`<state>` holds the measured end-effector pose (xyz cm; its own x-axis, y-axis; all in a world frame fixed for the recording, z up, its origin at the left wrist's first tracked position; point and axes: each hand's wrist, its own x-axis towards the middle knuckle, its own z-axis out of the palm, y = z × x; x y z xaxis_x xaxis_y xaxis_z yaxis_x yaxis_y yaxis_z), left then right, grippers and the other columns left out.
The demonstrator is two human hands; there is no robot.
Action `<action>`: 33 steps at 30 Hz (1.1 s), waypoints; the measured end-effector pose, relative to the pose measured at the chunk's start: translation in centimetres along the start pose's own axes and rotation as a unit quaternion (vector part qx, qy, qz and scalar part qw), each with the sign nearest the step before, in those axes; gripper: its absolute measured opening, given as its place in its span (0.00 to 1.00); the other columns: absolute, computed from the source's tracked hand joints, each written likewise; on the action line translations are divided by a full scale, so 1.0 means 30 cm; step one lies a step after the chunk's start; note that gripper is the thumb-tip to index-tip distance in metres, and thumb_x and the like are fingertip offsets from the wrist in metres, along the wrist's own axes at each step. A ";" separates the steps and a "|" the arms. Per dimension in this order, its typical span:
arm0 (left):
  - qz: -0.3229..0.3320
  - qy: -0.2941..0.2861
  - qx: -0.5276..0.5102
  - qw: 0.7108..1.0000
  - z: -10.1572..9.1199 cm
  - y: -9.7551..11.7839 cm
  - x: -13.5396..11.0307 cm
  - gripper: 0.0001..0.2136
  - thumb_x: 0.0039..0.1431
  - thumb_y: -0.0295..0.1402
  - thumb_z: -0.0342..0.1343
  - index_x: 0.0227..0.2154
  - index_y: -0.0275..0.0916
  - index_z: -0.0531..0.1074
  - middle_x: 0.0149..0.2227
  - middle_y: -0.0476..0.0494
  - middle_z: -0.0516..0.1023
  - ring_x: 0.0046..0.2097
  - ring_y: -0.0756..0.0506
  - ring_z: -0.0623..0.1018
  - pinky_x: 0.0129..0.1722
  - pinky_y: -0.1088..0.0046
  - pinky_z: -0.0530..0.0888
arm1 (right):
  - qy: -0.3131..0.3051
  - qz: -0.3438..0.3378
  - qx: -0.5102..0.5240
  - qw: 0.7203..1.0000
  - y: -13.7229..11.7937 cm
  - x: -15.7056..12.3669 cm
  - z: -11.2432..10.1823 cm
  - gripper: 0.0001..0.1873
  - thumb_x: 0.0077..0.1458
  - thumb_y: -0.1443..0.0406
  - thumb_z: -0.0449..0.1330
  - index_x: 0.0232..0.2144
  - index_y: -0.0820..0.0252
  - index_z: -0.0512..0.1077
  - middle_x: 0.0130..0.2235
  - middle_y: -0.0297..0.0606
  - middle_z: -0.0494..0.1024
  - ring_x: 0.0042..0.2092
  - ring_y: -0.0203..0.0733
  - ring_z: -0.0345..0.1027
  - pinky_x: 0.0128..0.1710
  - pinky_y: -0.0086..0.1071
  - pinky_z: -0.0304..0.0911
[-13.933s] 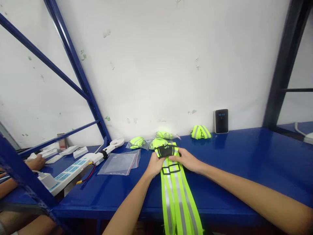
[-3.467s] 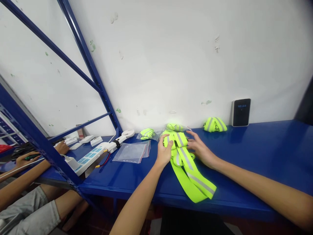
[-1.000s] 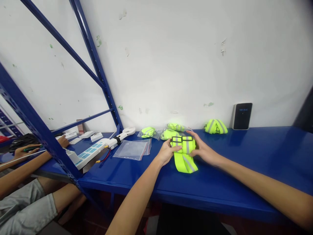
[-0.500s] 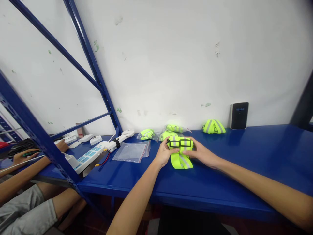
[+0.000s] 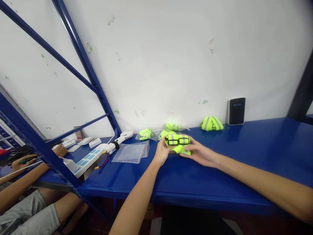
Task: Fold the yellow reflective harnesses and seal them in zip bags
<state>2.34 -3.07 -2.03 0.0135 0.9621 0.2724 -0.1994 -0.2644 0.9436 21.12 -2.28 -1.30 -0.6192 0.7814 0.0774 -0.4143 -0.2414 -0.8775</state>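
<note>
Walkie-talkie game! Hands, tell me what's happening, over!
Left hand and right hand gripping folded neon-yellow reflective strap bundle. Black buckle on top. Bagged yellow bundle just behind it. Zip bag left of left hand.

A neon-yellow reflective safety vest [image 5: 178, 144] with grey stripes is folded into a compact bundle, black rectangular buckles [image 5: 178, 140] on top, held between the left hand [image 5: 160, 151] and right hand [image 5: 197, 156].

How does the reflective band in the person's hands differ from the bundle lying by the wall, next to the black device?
The folded reflective band is held between the left hand and right hand, while the reflective bundle rests untouched on the blue bench. The band shows a black buckle frame on top; the bundle shows none plainly from here. The band is a flat, compact fold; the bundle sits in an arched hump. Both are neon yellow webbing with grey reflective stripes.
</note>
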 end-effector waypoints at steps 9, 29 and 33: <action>0.017 0.005 -0.094 0.995 0.017 0.011 -0.009 0.27 0.42 0.28 0.68 0.47 0.41 0.66 0.45 0.44 0.77 0.47 0.43 0.77 0.47 0.66 0.73 | -0.039 -0.119 -0.257 0.958 -0.018 -0.023 0.012 0.55 0.43 0.69 0.69 0.65 0.40 0.42 0.60 0.44 0.63 0.41 0.44 0.76 0.41 0.40 0.73; -0.067 -0.030 -0.084 0.994 0.032 -0.003 -0.022 0.29 0.36 0.22 0.62 0.45 0.44 0.64 0.45 0.48 0.76 0.45 0.43 0.77 0.42 0.67 0.75 | 0.055 -0.208 -0.390 0.895 -0.031 0.003 0.002 0.26 0.49 0.55 0.65 0.50 0.53 0.68 0.47 0.38 0.76 0.48 0.52 0.70 0.49 0.43 0.65; -0.085 -0.038 -0.142 0.985 0.046 0.007 -0.031 0.25 0.46 0.36 0.62 0.48 0.46 0.60 0.48 0.46 0.74 0.47 0.42 0.76 0.44 0.63 0.75 | 0.068 -0.176 -0.299 0.935 -0.030 0.018 -0.001 0.22 0.47 0.57 0.66 0.45 0.54 0.69 0.44 0.36 0.76 0.47 0.50 0.70 0.47 0.40 0.66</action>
<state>3.65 -4.11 -1.83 0.1415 0.9803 0.1380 -0.4538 -0.0597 0.8891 21.17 -1.63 -0.50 -0.4067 0.8281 0.3858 -0.1039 0.3776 -0.9201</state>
